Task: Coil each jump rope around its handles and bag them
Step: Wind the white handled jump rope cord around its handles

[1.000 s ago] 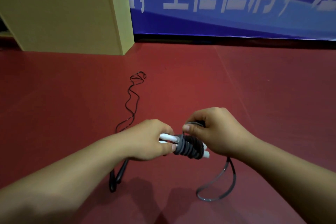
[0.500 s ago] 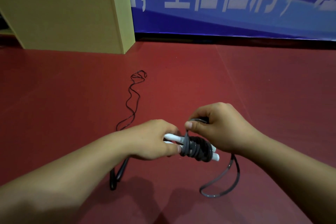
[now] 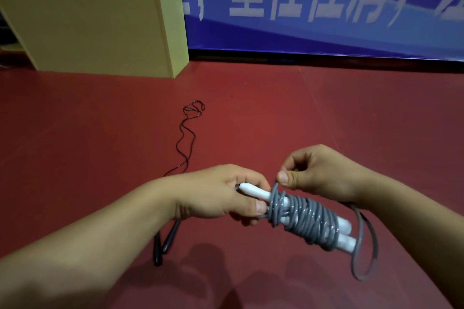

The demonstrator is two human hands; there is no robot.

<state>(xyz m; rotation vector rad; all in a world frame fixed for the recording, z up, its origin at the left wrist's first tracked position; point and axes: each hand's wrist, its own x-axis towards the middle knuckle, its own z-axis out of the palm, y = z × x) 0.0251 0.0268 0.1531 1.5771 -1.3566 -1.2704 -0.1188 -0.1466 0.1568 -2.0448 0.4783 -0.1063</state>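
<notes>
Two bare hands work in the near middle, above a dark red floor [image 3: 276, 113]. The left hand [image 3: 221, 193] grips one end of a pair of white handles [image 3: 253, 190] held side by side. A grey jump rope [image 3: 306, 218] is wound in many turns around them. The right hand [image 3: 324, 173] pinches a strand of this rope between thumb and forefinger just above the coil, and a loose loop hangs to the right. A black jump rope [image 3: 185, 138] lies uncoiled on the floor, far left of the hands. A tan cabinet [image 3: 90, 25] and a blue banner [image 3: 326, 2] stand at the far side.
</notes>
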